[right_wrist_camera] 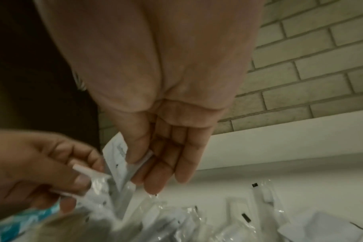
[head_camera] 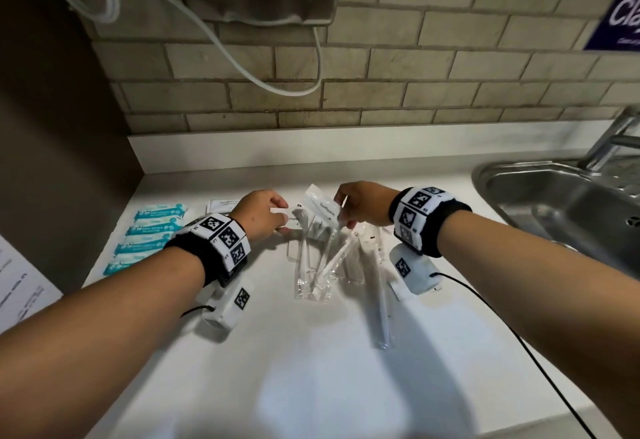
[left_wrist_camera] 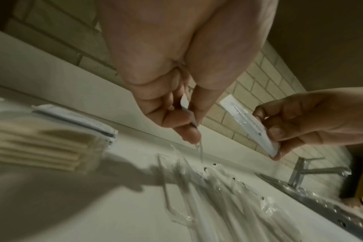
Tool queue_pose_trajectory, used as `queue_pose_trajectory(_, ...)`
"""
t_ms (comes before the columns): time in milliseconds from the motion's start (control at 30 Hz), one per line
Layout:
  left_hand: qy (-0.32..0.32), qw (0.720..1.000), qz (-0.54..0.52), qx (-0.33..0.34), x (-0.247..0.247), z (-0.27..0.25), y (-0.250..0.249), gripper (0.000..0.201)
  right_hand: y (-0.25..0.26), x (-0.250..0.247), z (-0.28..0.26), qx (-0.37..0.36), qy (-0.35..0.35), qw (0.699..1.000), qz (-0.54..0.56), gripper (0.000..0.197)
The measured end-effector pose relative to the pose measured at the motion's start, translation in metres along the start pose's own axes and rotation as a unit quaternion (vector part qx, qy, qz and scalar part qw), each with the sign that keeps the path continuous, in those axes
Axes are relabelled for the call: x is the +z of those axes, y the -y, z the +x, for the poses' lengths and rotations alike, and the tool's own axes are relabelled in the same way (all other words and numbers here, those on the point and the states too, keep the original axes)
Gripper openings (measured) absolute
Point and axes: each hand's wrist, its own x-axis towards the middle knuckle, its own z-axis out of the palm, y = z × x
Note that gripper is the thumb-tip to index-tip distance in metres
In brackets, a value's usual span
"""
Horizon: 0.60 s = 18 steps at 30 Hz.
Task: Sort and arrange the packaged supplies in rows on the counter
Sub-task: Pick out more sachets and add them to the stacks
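Over the white counter point(head_camera: 311, 352) my left hand point(head_camera: 281, 217) pinches a small white packet point(head_camera: 290, 220) with a clear wrapper hanging from it point(left_wrist_camera: 199, 152). Just to its right my right hand point(head_camera: 342, 211) pinches a white toothpaste sachet point(head_camera: 322, 206) between thumb and fingers, lifted and tilted. The left wrist view shows this sachet point(left_wrist_camera: 249, 126) in the right hand point(left_wrist_camera: 280, 131). Below both hands lies a loose pile of clear-wrapped toothbrushes point(head_camera: 322, 262). A row of blue-and-white packets point(head_camera: 145, 238) lies at the left.
A flat white sachet point(head_camera: 223, 205) lies behind my left hand, and a stack of beige sticks point(left_wrist_camera: 41, 144) beside it. A steel sink point(head_camera: 568, 203) with a tap point(head_camera: 609, 141) is at the right. A paper sheet point(head_camera: 20, 293) lies at the left edge. A white hose point(head_camera: 242, 68) hangs on the tiled wall.
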Motion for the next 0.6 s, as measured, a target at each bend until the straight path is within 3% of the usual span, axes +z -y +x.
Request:
queue_pose_trajectory(200, 0.005, 0.998, -0.055, -0.036, 0.007, 0.002, -0.006, 0.015, -0.001, -0.008, 0.014, 0.011, -0.011, 0.997, 0.078, 0.025)
queue_pose_trajectory(400, 0.020, 0.964, -0.257, -0.064, 0.012, 0.002, -0.030, 0.023, -0.012, -0.009, 0.021, -0.005, 0.005, 0.997, 0.074, 0.025)
queue_pose_trajectory(600, 0.084, 0.975, -0.203, -0.034, 0.044, 0.010, -0.059, 0.008, -0.031, -0.026, 0.016, 0.013, -0.014, 0.999, 0.039, 0.018)
